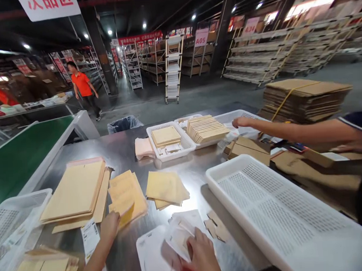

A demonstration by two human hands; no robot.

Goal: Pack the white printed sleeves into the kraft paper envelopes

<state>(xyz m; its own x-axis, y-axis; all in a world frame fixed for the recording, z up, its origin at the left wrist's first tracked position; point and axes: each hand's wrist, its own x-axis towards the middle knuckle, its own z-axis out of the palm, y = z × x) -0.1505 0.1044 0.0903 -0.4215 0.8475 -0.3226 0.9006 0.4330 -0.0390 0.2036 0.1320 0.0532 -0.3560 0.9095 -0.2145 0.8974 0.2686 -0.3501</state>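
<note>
My left hand pinches the lower edge of a yellow padded envelope that lies on a small pile of yellow envelopes. My right hand is closed on a small white packet, held over white sheets at the table's near edge. Between and beyond the hands lies another small stack of yellow envelopes. A larger stack of pale envelopes sits left of my left hand, and a printed label sheet lies close to my left wrist.
A large white basket is at right; smaller baskets with envelopes stand at the back. Another person's arm reaches in from the right near cardboard. A green conveyor runs at left.
</note>
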